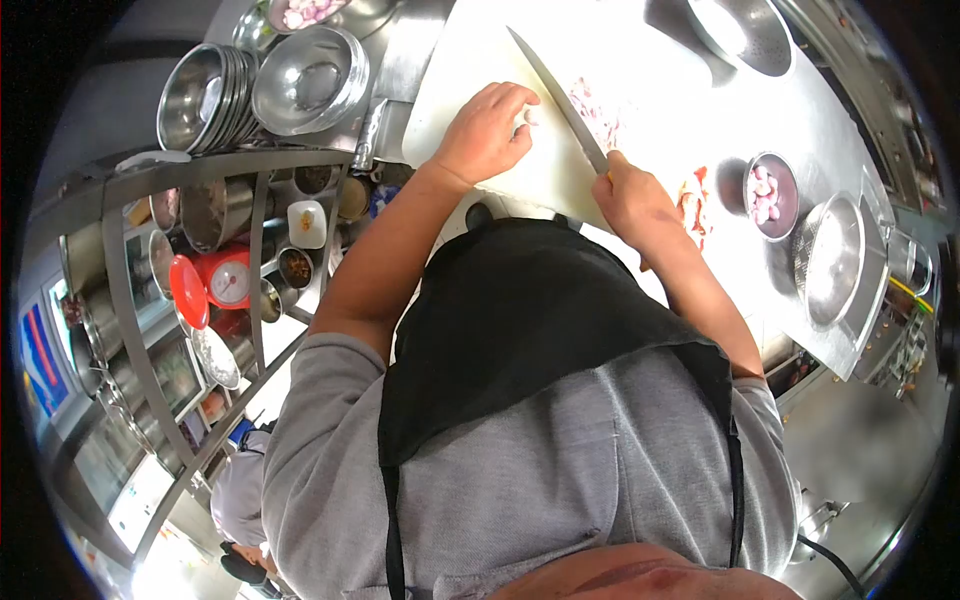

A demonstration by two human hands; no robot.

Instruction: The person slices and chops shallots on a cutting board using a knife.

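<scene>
"As we look down at the white board (440,108), what've our hands got?"

"Our R hand (632,203) is closed round the handle of a knife (556,92), blade slanting fwd and to its left. Our L hand (488,130) is half-curled, thumb and fingers a bit apart, w/ a small pale bit (531,117) at the tips; can't tell if it's gripped."

"Other food?"

"Chopped pinkish pieces (597,115) just fwd of our R hand, beside the blade; red scraps (695,205) just to its right; a bowl (788,190) of what look like peeled shallots (765,195) farther right."

"Which step?"

"Prob. mid-chop. Next cut calls for steadying the bit, L fingertips tucked clear of the edge."
</scene>
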